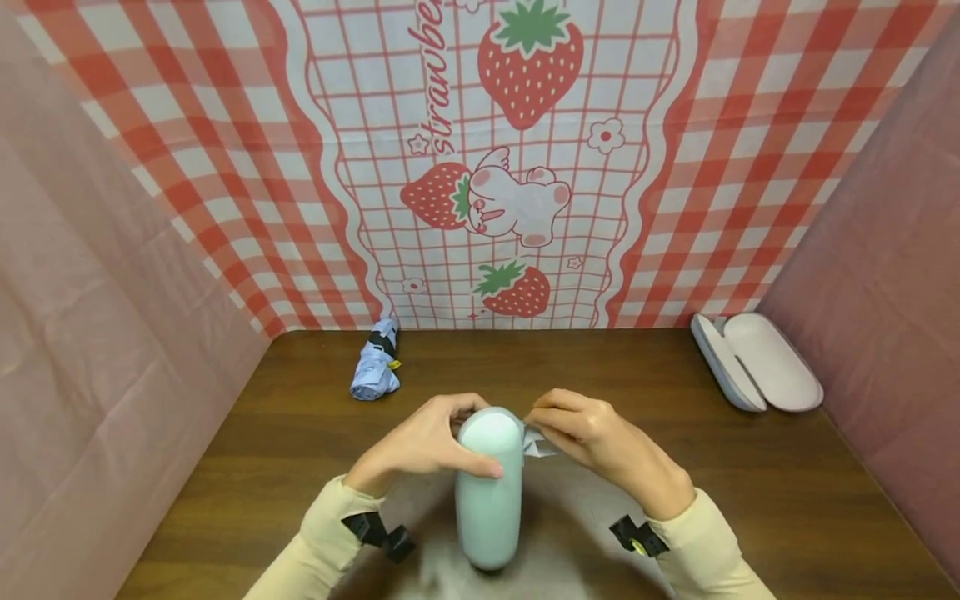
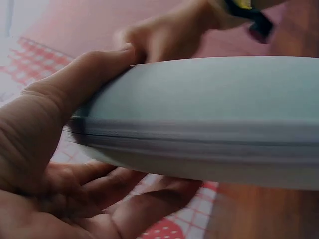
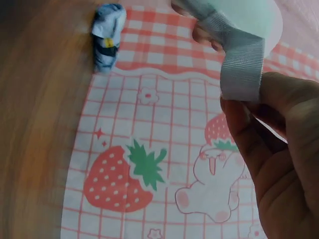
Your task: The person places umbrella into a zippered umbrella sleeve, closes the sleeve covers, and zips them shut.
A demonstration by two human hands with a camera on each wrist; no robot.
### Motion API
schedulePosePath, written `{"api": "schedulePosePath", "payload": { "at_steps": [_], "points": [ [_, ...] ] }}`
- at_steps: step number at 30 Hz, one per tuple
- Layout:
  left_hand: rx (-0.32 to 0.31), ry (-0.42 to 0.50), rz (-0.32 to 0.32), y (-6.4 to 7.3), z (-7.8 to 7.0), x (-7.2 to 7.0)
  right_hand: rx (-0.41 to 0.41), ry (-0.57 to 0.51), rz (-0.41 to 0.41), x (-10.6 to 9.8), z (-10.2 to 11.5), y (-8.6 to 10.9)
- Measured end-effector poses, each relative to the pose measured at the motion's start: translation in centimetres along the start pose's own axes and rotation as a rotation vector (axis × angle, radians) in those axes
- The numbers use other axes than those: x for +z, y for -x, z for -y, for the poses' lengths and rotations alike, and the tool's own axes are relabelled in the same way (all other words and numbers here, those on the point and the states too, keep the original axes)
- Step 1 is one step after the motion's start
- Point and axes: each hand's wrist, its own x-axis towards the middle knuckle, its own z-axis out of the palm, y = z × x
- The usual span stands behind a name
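A mint-green glasses case (image 1: 489, 508) with rounded ends stands upright near the front of the table. My left hand (image 1: 431, 437) grips its upper end, thumb across the near face and the other fingers behind. In the left wrist view a grey seam runs along the side of the case (image 2: 224, 89), and its two halves lie together. Beside the top, my right hand (image 1: 592, 429) pinches the end of a grey ribbed ribbon strap (image 3: 242, 69) between thumb and fingers. The strap stretches from the case's side to those fingertips.
A folded blue umbrella (image 1: 375, 367) with a black band lies at the back left of the wooden table (image 1: 300, 467). At the back right rests another case (image 1: 772, 362), lying open with a pale inside. A strawberry-print cloth (image 1: 517, 208) hangs behind the table.
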Motion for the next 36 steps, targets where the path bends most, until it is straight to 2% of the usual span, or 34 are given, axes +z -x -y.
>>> {"api": "schedulePosePath", "payload": {
  "at_steps": [4,7,15,19,24,29,33,36],
  "points": [
    [0.007,0.034,0.005,-0.2,0.0,-0.6,0.015,-0.029,-0.021,0.1,-0.3,0.0],
    [0.012,0.092,-0.005,-0.2,0.4,-0.7,0.011,-0.041,-0.050,0.3,-0.5,-0.3],
    [-0.005,0.287,-0.097,-0.4,1.1,-0.1,-0.025,-0.026,-0.143,0.5,-0.8,-0.3],
    [-0.038,0.369,-0.138,-0.5,1.2,0.2,-0.007,-0.047,-0.113,0.5,-0.9,-0.2],
    [-0.058,0.422,-0.158,-0.5,1.5,0.6,0.052,-0.091,-0.031,0.3,-0.8,0.1],
    [-0.093,0.447,-0.150,-0.6,2.1,0.9,0.063,-0.097,0.013,0.7,-0.9,0.5],
    [-0.153,0.393,-0.152,-1.3,2.8,1.0,0.066,-0.085,0.005,1.4,-1.6,1.1],
    [-0.197,0.358,-0.163,-2.1,3.3,1.2,0.104,-0.090,0.015,2.0,-2.4,1.6]
  ]
}}
